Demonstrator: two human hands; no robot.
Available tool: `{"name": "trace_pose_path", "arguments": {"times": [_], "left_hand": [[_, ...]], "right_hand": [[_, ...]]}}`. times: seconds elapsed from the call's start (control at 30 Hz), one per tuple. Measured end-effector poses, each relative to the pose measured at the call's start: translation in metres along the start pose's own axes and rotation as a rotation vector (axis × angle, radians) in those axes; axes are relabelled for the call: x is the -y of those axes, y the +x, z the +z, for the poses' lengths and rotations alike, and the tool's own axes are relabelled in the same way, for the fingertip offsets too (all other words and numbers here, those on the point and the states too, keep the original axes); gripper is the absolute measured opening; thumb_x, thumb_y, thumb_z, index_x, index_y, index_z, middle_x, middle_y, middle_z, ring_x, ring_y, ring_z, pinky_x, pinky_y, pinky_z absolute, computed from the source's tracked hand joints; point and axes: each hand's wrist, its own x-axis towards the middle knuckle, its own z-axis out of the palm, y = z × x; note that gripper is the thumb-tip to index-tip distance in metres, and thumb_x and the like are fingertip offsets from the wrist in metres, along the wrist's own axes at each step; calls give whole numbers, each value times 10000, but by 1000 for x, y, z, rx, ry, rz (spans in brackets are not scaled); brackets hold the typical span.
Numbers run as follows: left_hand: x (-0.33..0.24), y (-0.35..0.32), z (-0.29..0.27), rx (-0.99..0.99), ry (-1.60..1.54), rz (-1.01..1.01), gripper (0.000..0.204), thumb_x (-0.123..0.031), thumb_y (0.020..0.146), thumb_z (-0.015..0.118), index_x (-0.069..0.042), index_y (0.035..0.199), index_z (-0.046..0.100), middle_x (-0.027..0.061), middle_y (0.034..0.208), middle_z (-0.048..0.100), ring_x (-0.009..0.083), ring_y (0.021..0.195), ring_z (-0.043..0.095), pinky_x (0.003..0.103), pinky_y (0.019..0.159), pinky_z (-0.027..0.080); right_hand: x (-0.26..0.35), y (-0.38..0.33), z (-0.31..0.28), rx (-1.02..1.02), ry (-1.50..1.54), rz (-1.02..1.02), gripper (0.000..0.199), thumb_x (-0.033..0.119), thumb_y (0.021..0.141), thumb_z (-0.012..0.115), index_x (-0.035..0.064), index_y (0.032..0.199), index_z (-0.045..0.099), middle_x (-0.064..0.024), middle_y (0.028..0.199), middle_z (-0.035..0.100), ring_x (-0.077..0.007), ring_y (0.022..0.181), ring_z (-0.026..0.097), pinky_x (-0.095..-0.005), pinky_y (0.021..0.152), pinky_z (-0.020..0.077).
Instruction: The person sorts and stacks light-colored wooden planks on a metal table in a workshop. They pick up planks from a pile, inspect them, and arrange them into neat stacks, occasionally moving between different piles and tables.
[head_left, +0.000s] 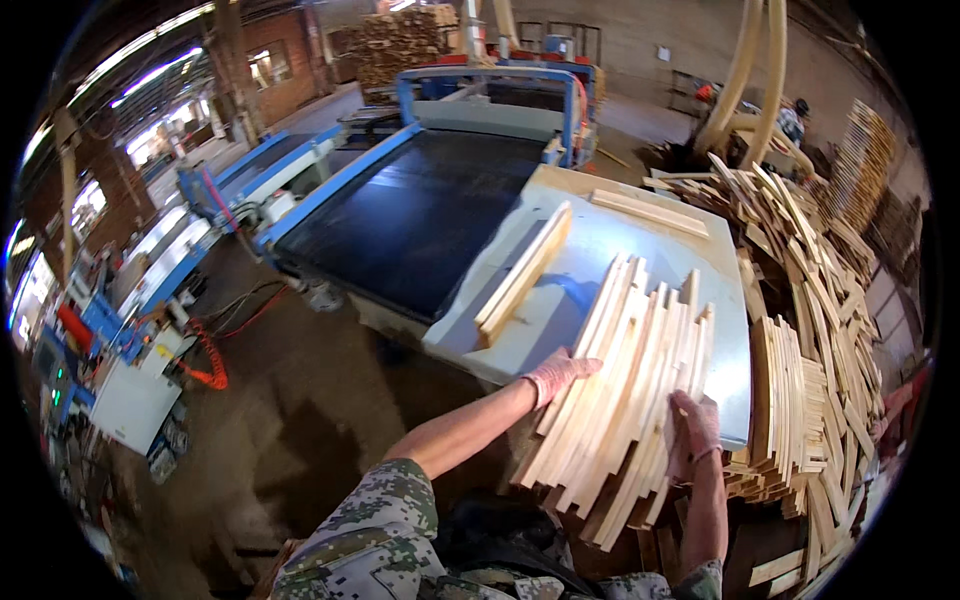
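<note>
Between my hands is a bundle of pale wooden strips (630, 370), its ends uneven, lying partly over the near edge of a light metal table (590, 260). My left hand (562, 378), in a pinkish work glove, grips the bundle's left side with the thumb on top. On the right side my gloved right hand (697, 420) presses against the strips, thumb up. The fingers under the bundle are hidden. Ahead of it, a wooden board (525, 272) stands on edge on the table, and another strip (650, 212) lies near the far edge.
A blue-framed machine with a black conveyor belt (420, 205) adjoins the table's left side. At right are a stack of strips (785, 390) and a large heap of loose wood (800, 250). A control cabinet (135, 405) and a coiled orange hose (208, 362) stand far left.
</note>
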Motion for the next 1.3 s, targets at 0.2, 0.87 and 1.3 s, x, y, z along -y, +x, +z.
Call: {"name": "trace_pose_path", "arguments": {"times": [0.2, 0.87, 1.3], "left_hand": [[-72, 105, -20, -77, 912, -35, 1045, -689, 882, 770, 103, 1501, 485, 331, 1504, 539, 410, 1357, 578, 484, 1116, 487], [-168, 132, -498, -499, 1077, 144, 987, -727, 963, 613, -103, 1679, 345, 278, 1494, 570, 415, 1337, 611, 484, 1124, 498], [-238, 102, -910, -749, 1500, -11, 974, -690, 1029, 500, 75, 1619, 370, 314, 1700, 344, 465, 1607, 276, 590, 1320, 143]], "right_hand": [[42, 108, 36, -131, -204, 52, 615, 383, 856, 855, -83, 1232, 717, -182, 1047, 789, -261, 935, 752, -397, 849, 581], [131, 191, 502, 257, 214, -97, 675, 187, 960, 800, -1, 1516, 467, -131, 1284, 712, -209, 1106, 678, -365, 985, 545], [231, 145, 981, 553, 548, -12, 595, 153, 1044, 675, 63, 1557, 388, -125, 1472, 531, -250, 1356, 504, -429, 1225, 364]]}}
